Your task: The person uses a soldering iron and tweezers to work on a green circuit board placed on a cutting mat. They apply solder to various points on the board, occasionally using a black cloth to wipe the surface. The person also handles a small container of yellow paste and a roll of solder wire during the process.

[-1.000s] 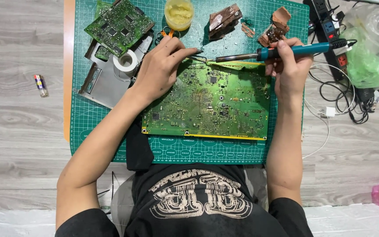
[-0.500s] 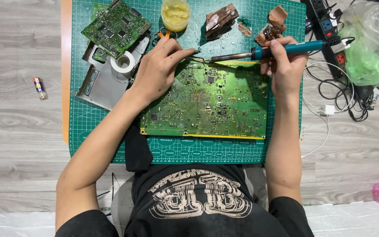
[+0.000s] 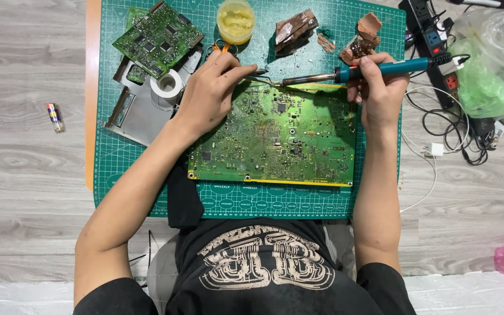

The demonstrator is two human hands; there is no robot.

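Barely shifted since the earlier frame, soldering iron (image 3: pixel 351 72) tip meets circuit board (image 3: pixel 275 134) at its 12 o'clock edge.
Right hand (image 3: pixel 380 93) clamps the iron; left hand (image 3: pixel 211 96) pinches tweezers (image 3: pixel 258 73). Board lies mid-mat (image 3: pixel 147 175); joint work seems underway, demanding steadiness.
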